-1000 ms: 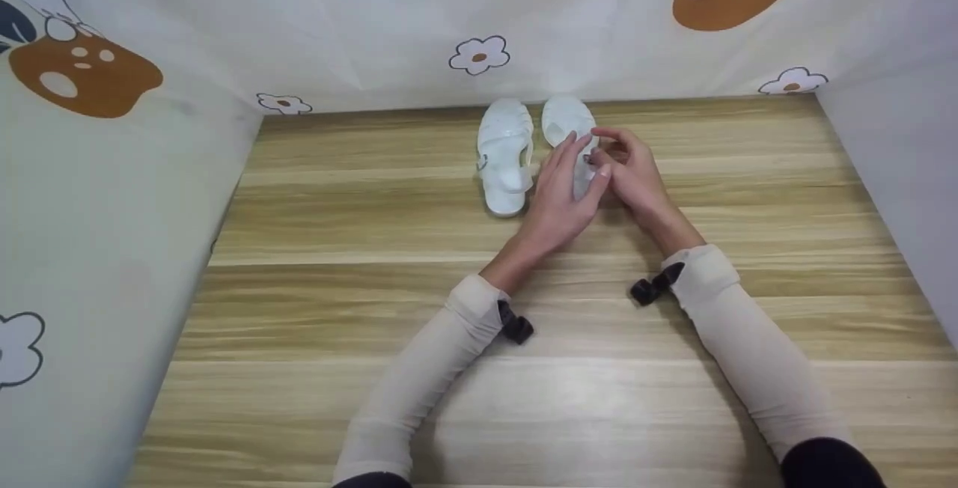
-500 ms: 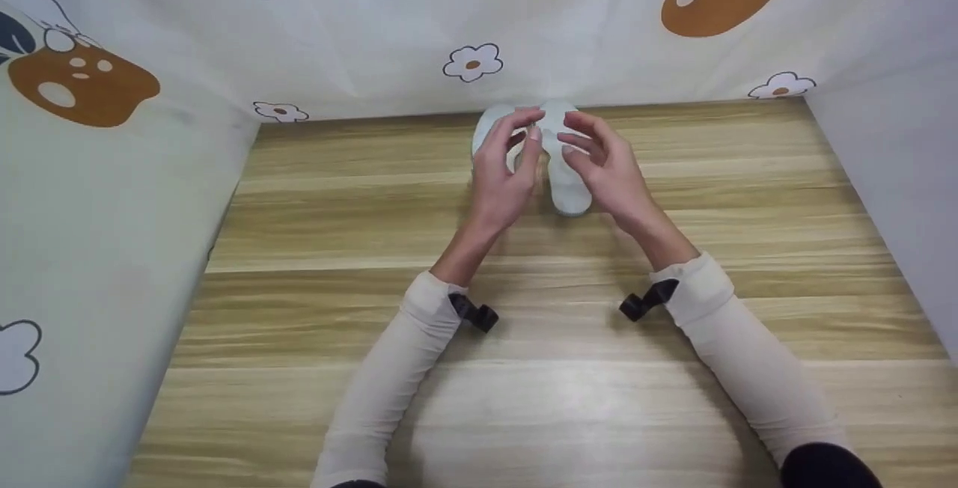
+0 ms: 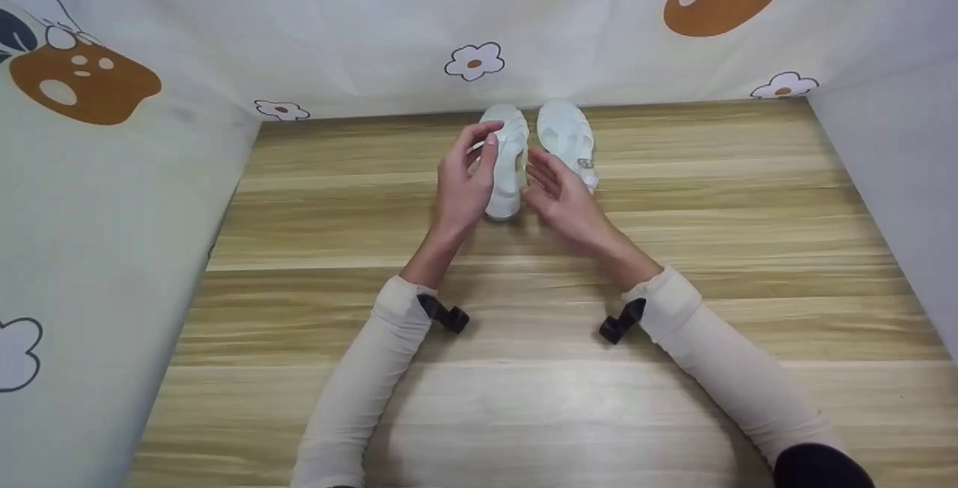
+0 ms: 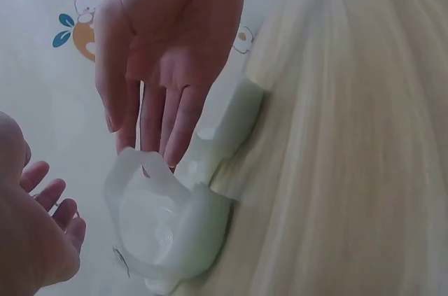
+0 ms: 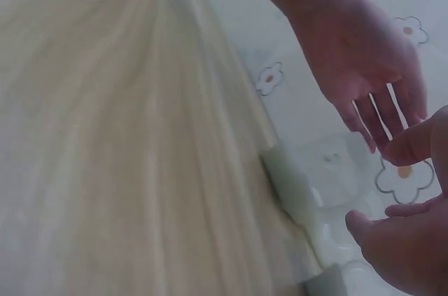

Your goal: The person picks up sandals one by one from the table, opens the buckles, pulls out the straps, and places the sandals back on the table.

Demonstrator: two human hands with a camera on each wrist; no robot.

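Lined up side by side at upper centre are left sandal [image 3: 508, 175] and right sandal [image 3: 565, 133], gripped by neither left hand [image 3: 462, 187] nor right hand [image 3: 563, 202], fingers [image 3: 477, 131] loosely parted, nearly done, it seems, maybe small nudges left!

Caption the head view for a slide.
Left hand and right hand flank one white sandal, a second sandal alongside.

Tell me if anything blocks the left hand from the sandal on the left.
Nothing visible does: the left wrist view shows an open gap between the left hand and the left sandal. The right hand is at that sandal's other side, not between them.
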